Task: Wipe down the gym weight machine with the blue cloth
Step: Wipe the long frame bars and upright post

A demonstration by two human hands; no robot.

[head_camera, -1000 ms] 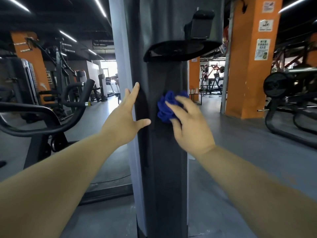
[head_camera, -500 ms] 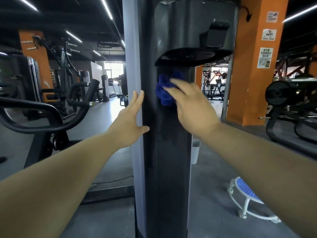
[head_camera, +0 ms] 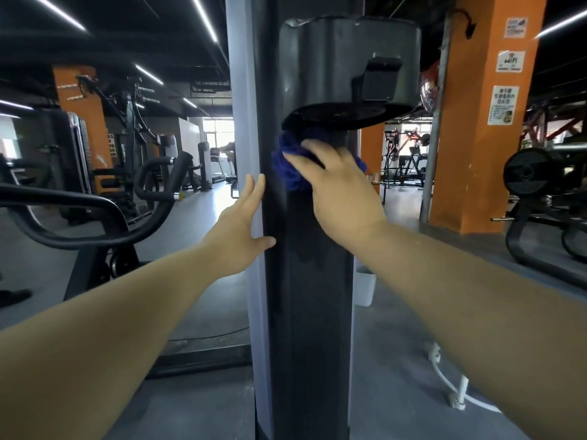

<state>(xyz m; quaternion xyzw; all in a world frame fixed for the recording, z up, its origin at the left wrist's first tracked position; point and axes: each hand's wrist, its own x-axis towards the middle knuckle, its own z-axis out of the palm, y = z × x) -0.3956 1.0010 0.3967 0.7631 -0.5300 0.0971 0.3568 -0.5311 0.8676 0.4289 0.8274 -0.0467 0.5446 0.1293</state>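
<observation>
Room for wiping seems to lie downward along the tall dark-grey machine column [head_camera: 314, 312], since the right hand [head_camera: 343, 198] presses the bunched blue cloth [head_camera: 286, 173] flat-fingered against it just under the round black ledge [head_camera: 340, 114]; the relaxed, flat left hand [head_camera: 238, 233] touches the column's left edge.

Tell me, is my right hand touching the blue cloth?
Touching. The head view shows the right hand spread over the blue cloth, pressing it against the dark column.

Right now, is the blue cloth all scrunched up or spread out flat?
Scrunched up. The blue fabric cloth bunches in thick folds under the right hand, pressed on the dark grey machine column.
</observation>
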